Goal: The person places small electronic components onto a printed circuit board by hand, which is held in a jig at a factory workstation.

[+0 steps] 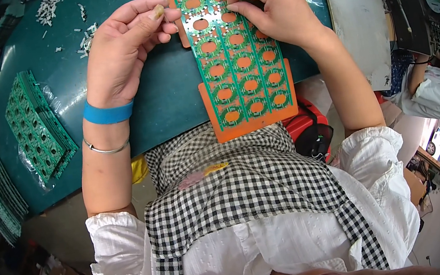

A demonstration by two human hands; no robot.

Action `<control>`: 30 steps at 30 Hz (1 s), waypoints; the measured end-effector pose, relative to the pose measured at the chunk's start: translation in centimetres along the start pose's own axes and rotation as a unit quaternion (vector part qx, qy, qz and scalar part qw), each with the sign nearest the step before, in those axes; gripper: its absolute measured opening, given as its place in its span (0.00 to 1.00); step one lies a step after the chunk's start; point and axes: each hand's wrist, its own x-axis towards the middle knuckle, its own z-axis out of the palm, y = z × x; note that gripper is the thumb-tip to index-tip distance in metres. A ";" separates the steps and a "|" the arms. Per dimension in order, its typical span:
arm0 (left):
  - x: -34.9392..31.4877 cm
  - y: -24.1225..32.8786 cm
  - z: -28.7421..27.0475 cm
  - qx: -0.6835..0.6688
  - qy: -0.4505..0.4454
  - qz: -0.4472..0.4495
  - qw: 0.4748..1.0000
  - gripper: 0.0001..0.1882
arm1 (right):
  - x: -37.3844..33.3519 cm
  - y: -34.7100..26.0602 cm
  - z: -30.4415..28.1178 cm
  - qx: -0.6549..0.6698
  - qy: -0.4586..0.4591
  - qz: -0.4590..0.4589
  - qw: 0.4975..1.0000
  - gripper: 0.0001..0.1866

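A green circuit board panel (226,52) with rows of round openings lies on an orange carrier plate (255,124), which reaches past the table's near edge toward my apron. My left hand (131,46) is raised at the panel's upper left, thumb and fingers pinched together; whatever is between them is too small to name. Over the panel's upper right, my right hand (272,9) has thumb and forefinger close together against the board. Its fingertips partly cover that area, so I cannot see what they hold. A blue band circles my left wrist.
Small white parts (50,8) lie scattered at the far left of the green table (165,106). Stacked green panels (33,127) stand left, with more panels (3,202) at the rim. A grey board (356,22) lies right. Another person's sleeve (430,91) shows at far right.
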 end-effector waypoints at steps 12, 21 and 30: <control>0.0 -0.8 0.8 -0.087 -0.055 -0.020 0.995 0.10 | 3.7 -3.1 0.8 0.024 0.057 -0.038 0.997 0.08; -0.7 -1.5 1.4 -0.148 -0.066 -0.057 0.985 0.12 | 5.8 -6.8 1.5 -0.040 0.021 0.077 0.996 0.08; -0.7 -1.1 0.9 -0.114 -0.042 -0.039 0.992 0.18 | 4.9 -4.9 0.5 -0.072 0.015 0.010 0.997 0.08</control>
